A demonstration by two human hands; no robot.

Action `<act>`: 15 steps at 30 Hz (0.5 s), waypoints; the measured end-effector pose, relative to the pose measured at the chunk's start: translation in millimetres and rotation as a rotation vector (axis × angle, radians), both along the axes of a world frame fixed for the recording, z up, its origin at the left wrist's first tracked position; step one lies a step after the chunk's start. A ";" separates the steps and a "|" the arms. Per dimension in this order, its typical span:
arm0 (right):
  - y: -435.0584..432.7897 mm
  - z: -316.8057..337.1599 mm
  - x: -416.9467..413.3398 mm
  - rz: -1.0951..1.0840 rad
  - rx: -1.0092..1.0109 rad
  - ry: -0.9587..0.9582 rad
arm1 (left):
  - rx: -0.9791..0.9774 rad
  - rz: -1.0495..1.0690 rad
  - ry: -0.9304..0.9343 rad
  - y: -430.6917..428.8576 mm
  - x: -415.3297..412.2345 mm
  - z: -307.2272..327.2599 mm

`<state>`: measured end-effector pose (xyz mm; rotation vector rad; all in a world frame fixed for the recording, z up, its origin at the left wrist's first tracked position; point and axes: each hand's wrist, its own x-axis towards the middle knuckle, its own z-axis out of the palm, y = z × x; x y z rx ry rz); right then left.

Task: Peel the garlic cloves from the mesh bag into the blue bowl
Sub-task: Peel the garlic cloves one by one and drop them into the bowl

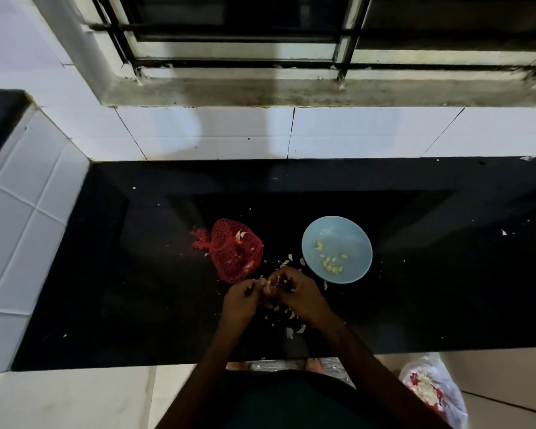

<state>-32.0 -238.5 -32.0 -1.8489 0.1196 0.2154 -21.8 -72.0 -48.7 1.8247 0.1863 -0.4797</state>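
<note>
Grip: left hand (pixel 240 297), right hand (pixel 297 292) pinching clove (pixel 268 283).

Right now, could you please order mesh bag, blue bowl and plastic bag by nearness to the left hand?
1. Red mesh bag, just beyond the left hand.
2. Blue bowl, to its right.
3. Plastic bag, on the floor, far right.
</note>
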 end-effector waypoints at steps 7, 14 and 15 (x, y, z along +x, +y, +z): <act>-12.4 -1.5 7.4 0.077 -0.038 0.064 | -0.037 -0.002 0.002 -2.5 -4.2 10.5; -11.1 -0.6 9.7 0.139 -0.175 -0.029 | -0.004 0.030 -0.026 -6.1 -9.9 11.1; -9.9 0.2 9.5 0.110 -0.150 -0.029 | -0.016 0.047 -0.033 -7.3 -9.1 11.1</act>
